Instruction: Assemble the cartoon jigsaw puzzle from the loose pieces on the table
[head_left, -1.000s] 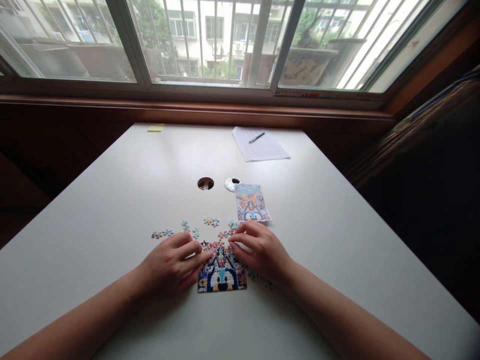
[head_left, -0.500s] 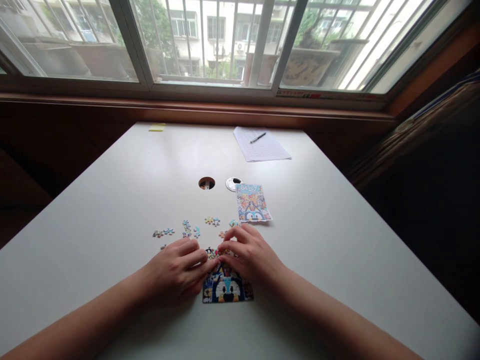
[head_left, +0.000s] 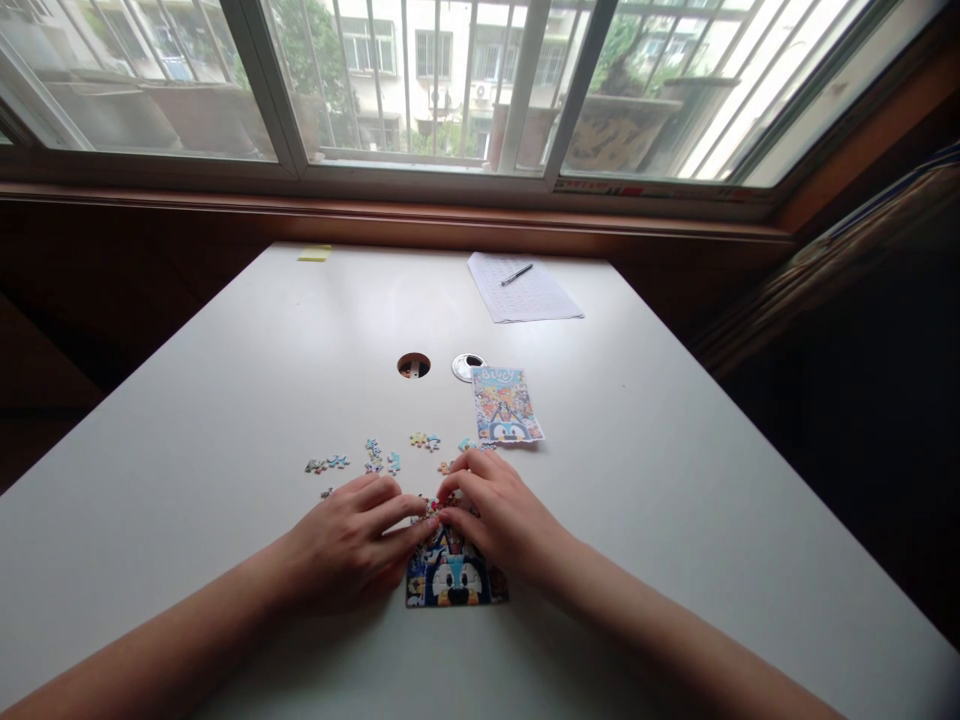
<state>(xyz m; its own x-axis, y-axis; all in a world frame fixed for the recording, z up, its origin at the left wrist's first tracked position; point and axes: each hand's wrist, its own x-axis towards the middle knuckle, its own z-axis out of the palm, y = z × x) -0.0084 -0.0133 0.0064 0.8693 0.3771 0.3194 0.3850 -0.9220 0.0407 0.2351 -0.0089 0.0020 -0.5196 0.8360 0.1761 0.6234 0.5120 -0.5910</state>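
Observation:
A partly built jigsaw puzzle (head_left: 455,578) with a blue cartoon dog face lies on the white table (head_left: 675,470) close to me. My left hand (head_left: 352,545) rests flat on the puzzle's left side, fingers stretched toward its top edge. My right hand (head_left: 499,515) lies over the puzzle's upper right, its fingertips pressed together at the top edge, touching the left fingertips. Whether they pinch a piece is hidden. Several loose puzzle pieces (head_left: 375,457) are scattered just beyond the hands. A small reference picture card (head_left: 506,404) lies farther back to the right.
A round cable hole (head_left: 413,365) and its loose cap (head_left: 467,367) sit mid-table. A sheet of paper (head_left: 525,290) with a pen (head_left: 516,274) lies at the far edge, a yellow sticky note (head_left: 314,254) at the far left. A window sill runs behind the table.
Both hands have drawn together over the puzzle's top edge, the right hand shifting left until the fingertips meet. The puzzle has slid slightly to the right and toward me.

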